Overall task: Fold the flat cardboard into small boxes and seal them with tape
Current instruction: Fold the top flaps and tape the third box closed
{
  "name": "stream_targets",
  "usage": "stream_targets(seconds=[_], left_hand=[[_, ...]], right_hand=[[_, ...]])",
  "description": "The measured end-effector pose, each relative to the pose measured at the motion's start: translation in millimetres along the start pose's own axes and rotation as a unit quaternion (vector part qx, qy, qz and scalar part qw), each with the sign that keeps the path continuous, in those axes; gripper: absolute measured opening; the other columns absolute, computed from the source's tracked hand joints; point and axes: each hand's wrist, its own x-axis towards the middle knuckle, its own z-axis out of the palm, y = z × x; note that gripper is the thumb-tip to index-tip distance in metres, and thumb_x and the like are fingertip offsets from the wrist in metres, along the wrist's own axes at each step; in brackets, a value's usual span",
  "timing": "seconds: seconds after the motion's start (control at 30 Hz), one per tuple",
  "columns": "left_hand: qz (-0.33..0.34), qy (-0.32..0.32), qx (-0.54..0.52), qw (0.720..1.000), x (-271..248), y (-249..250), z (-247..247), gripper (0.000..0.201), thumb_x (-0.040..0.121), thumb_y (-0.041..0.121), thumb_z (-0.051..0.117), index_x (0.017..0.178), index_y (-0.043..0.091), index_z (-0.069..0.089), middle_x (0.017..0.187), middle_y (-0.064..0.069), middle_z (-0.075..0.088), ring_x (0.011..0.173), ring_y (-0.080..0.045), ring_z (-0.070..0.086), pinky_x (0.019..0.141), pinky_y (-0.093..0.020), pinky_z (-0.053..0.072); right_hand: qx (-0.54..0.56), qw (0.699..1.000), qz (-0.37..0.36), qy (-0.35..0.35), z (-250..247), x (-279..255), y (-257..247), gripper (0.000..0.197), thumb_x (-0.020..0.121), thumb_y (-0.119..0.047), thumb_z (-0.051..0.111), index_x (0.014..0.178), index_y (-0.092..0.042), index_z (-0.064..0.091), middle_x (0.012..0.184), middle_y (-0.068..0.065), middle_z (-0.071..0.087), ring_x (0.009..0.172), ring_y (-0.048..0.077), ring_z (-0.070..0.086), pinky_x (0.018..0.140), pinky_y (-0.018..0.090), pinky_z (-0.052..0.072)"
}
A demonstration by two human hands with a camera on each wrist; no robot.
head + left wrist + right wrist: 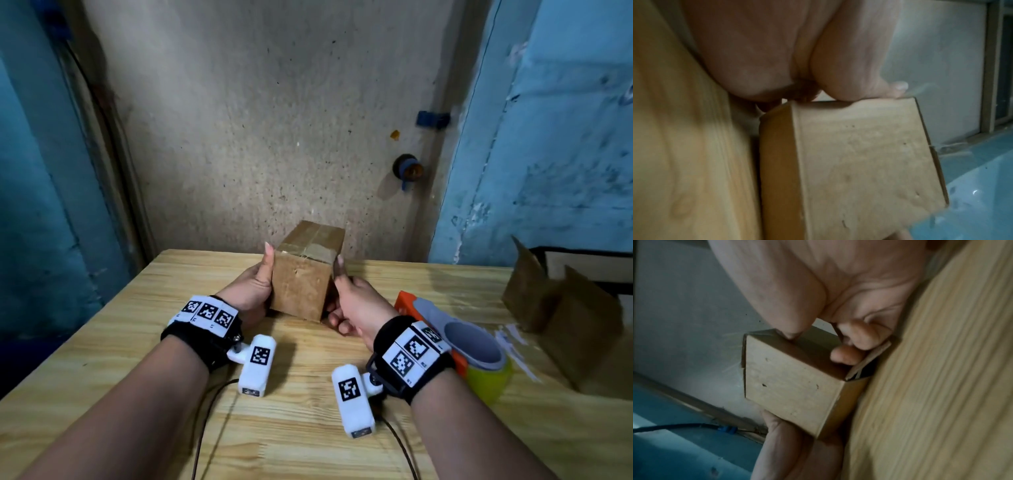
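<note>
A small brown cardboard box (303,277) stands tilted on the wooden table (301,428), its taped top face turned away from me. My left hand (255,284) grips its left side, thumb up along the edge. My right hand (352,301) grips the right side, thumb on the upper edge and fingers curled at the lower corner. In the left wrist view the box (859,162) sits under my thumb. In the right wrist view the box (793,381) shows loose flaps at its table end, where my fingers (846,356) press.
A tape dispenser (455,335) with orange body, grey hub and a yellow-green tape roll lies just right of my right wrist. More folded cardboard (561,308) stands at the table's right edge. A wall rises behind the table.
</note>
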Motion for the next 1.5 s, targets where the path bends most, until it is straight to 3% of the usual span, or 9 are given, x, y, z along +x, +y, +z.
stream_targets(seconds=[0.23,0.4,0.5,0.6,0.7,0.8,1.03,1.23,1.5], left_hand=[[0.015,0.000,0.001,1.000,-10,-1,4,0.095,0.069,0.088,0.038,0.124,0.017,0.069,0.115,-0.009,0.075,0.110,-0.024,0.071,0.098,-0.039,0.053],[0.079,0.101,0.152,0.980,-10,1,-7,0.113,0.051,0.106,0.034,0.077,0.004,0.074,0.067,-0.009,0.073,0.069,-0.015,0.068,0.067,-0.027,0.052],[0.119,0.078,0.084,0.986,-4,-7,-11,0.119,0.052,0.099,0.058,0.094,-0.013,0.066,0.094,-0.032,0.071,0.084,-0.026,0.066,0.087,-0.044,0.054],[0.130,0.061,0.013,0.990,-2,-12,-7,0.069,0.071,0.073,0.070,0.090,0.007,0.070,0.079,-0.010,0.070,0.076,-0.025,0.062,0.083,-0.053,0.051],[0.139,0.052,0.017,0.989,-3,-10,-3,0.031,0.081,0.052,0.063,0.098,0.030,0.077,0.069,0.010,0.064,0.062,-0.014,0.056,0.066,-0.036,0.052],[0.145,0.049,0.008,0.988,-5,-9,0,0.045,0.085,0.046,0.058,0.120,0.021,0.072,0.062,0.012,0.060,0.053,-0.009,0.049,0.049,-0.023,0.047],[0.163,0.047,-0.060,0.984,-7,-1,-3,0.031,0.096,0.018,0.063,0.125,0.010,0.069,0.129,-0.002,0.070,0.093,-0.013,0.063,0.072,-0.028,0.049],[0.169,0.035,-0.058,0.983,1,-1,-8,0.016,0.098,0.004,0.060,0.107,0.004,0.073,0.129,-0.003,0.070,0.125,-0.018,0.063,0.092,-0.032,0.052],[0.148,0.000,-0.134,0.980,-7,4,-6,0.028,0.098,-0.010,0.049,0.101,0.000,0.075,0.132,-0.010,0.068,0.128,-0.023,0.061,0.107,-0.045,0.048]], right_hand=[[0.100,0.992,-0.077,-0.018,-6,-7,8,0.065,0.085,-0.080,0.051,0.133,-0.036,0.053,0.072,0.001,0.044,0.046,0.008,0.036,0.036,0.020,0.022],[0.219,0.968,-0.111,-0.060,-14,-8,10,0.069,0.073,-0.065,0.073,0.139,-0.055,0.055,0.068,-0.006,0.032,0.055,0.009,0.027,0.040,0.019,0.021],[0.250,0.959,-0.126,-0.052,-11,-4,15,0.057,0.092,-0.045,0.071,0.146,-0.044,0.055,0.066,-0.004,0.037,0.052,0.008,0.031,0.038,0.019,0.026],[0.271,0.947,-0.171,-0.024,-10,-1,17,0.048,0.107,-0.009,0.054,0.147,-0.036,0.058,0.078,0.000,0.056,0.053,0.008,0.032,0.040,0.018,0.027],[0.272,0.939,-0.210,-0.007,-10,2,19,0.044,0.106,-0.007,0.056,0.136,-0.038,0.067,0.100,0.006,0.055,0.058,0.011,0.031,0.045,0.020,0.031],[0.290,0.935,-0.204,-0.018,-10,2,19,0.040,0.105,-0.010,0.059,0.132,-0.037,0.072,0.104,0.003,0.059,0.061,0.010,0.036,0.050,0.022,0.034],[0.273,0.944,-0.185,-0.029,-8,4,21,0.039,0.101,-0.018,0.067,0.134,-0.037,0.070,0.091,0.000,0.057,0.067,0.009,0.043,0.061,0.026,0.040],[0.227,0.946,-0.227,-0.039,-11,3,18,0.032,0.106,-0.011,0.056,0.118,-0.030,0.079,0.093,0.003,0.059,0.078,0.013,0.045,0.069,0.026,0.041],[0.202,0.944,-0.261,-0.020,-16,1,14,0.042,0.102,0.002,0.055,0.104,-0.029,0.084,0.129,-0.004,0.073,0.118,0.016,0.064,0.091,0.029,0.048]])
